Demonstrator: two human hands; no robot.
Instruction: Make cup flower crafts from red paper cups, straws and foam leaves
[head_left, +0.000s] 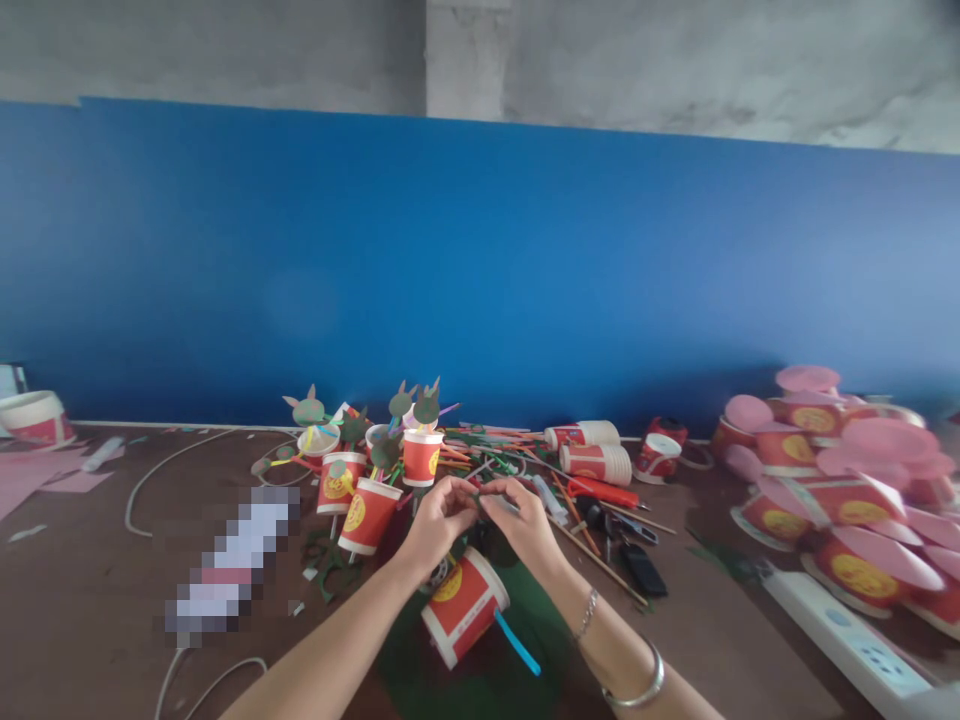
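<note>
My left hand [448, 512] and my right hand [517, 510] meet at the fingertips, thumbs and forefingers pinched together around something small and dark that I cannot make out. Just below them a red and white paper cup [465, 607] lies tilted on its side, a blue strip [517, 643] sticking out from it. Dark green paper [525, 610] lies under the cup. Behind my left hand stand several red cups with green animal-head shapes, among them a nearer cup [370, 515] and a cup farther back [422, 457].
At the right are a pile of cups with pink discs [870, 560] and a white power strip [840, 630]. Stacked cups [596, 463], a red-orange tool [604, 492], sticks and a black object [643, 570] lie right of centre. Pink paper [37, 475] is at the left.
</note>
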